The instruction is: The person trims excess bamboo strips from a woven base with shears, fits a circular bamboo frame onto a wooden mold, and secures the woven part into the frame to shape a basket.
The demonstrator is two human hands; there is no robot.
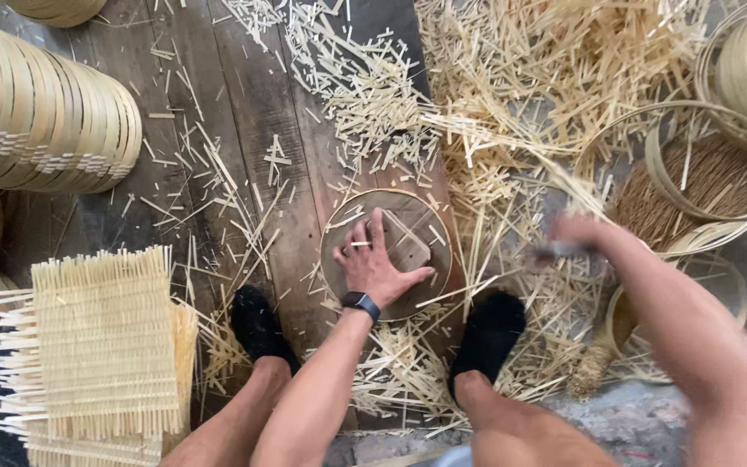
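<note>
Your left hand point(379, 262) presses flat, fingers spread, on the wooden block point(405, 242) atop the round board point(425, 294) between your feet. Your right hand point(574, 235) is blurred; its grip can't be read. Cut bamboo splints point(391, 112) already litter everything beyond your fingertips.

Round board point(421, 227): dull brown. Floor planks point(235, 130): dark grey-brown. Bamboo offcuts point(512, 78), woven mats point(101, 342), stacked hoops point(41, 112): pale straw yellow, mats in grid weave. Socks point(257, 324): black. Wristwatch point(361, 303): black.
</note>
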